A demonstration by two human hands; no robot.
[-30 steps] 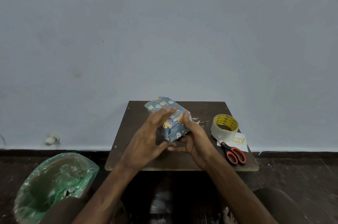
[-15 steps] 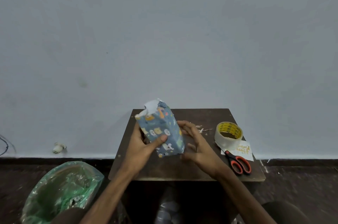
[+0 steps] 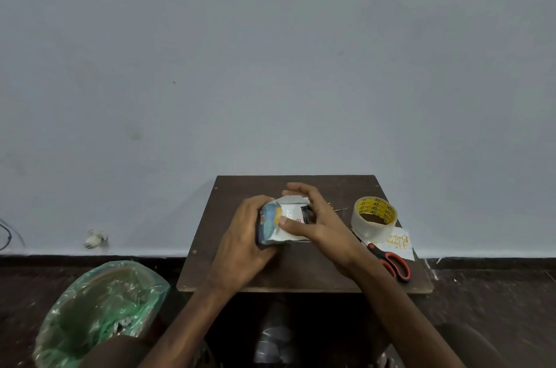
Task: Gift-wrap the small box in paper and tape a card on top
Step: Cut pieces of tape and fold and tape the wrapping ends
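Now, in the head view, the small box [image 3: 284, 224] has been turned. Half a second ago it stood tilted on end with its ragged paper end pointing up and away. That unfinished end now faces the camera, showing white paper and a strip of the printed blue wrap along its left edge. The box also sits lower, over the middle of the table [image 3: 301, 273]; whether it rests on the wood cannot be told.

The left hand [image 3: 240, 247] has shifted from a thumb-across-the-front hold to wrapping the box's left side, with fingers curled round it. The right hand [image 3: 323, 224], which was beside the box with loose fingers, is now on it. Its thumb [image 3: 290, 225] presses flat against the white flap on the near face, and its fingers arch over the far top edge. So both hands clamp the box between them.

To the right lie the tape roll [image 3: 374, 217] and the scissors [image 3: 391, 262], both overlapping the card [image 3: 401, 244]. A green-lined bin [image 3: 102, 307] stands on the floor at lower left.
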